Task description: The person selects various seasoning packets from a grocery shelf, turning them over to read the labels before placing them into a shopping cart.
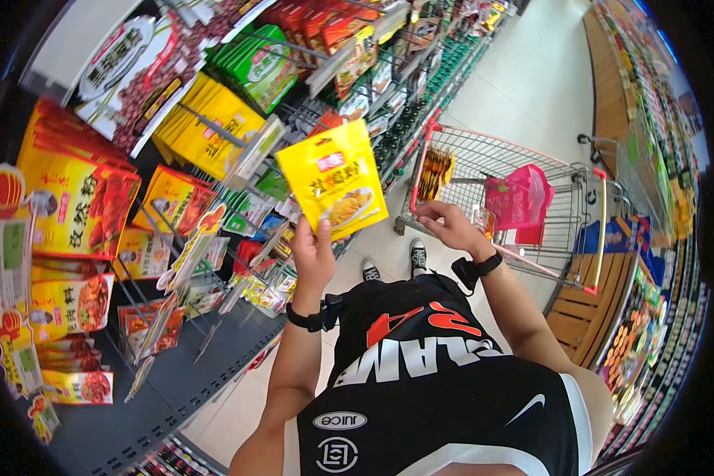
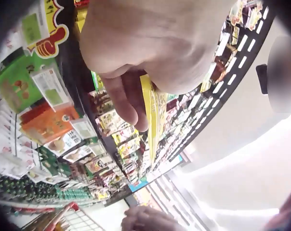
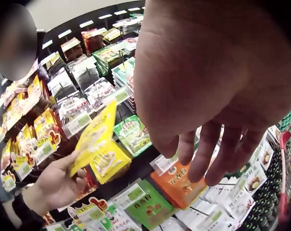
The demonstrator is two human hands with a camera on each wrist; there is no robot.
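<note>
A bright yellow seasoning packet (image 1: 337, 181) with a picture of food on its front is pinched at its lower edge by my left hand (image 1: 315, 252), thumb across the front. From the left wrist, the packet (image 2: 156, 118) shows almost edge-on between thumb and fingers. My right hand (image 1: 456, 230) is apart from the packet, near the cart's end, with nothing in its grasp. Its fingers hang relaxed in the right wrist view, where the palm (image 3: 213, 82) fills the upper right. Matching yellow packets (image 1: 214, 131) hang on a hook behind the held one.
Hooked rows of seasoning packets (image 1: 79, 182) and price tags fill the left side. A wire shopping cart (image 1: 523, 151) stands at the right, holding a pink bag (image 1: 520, 197) and brown packets (image 1: 435, 174). Beyond it are a wooden stand (image 1: 599, 305) and more shelving.
</note>
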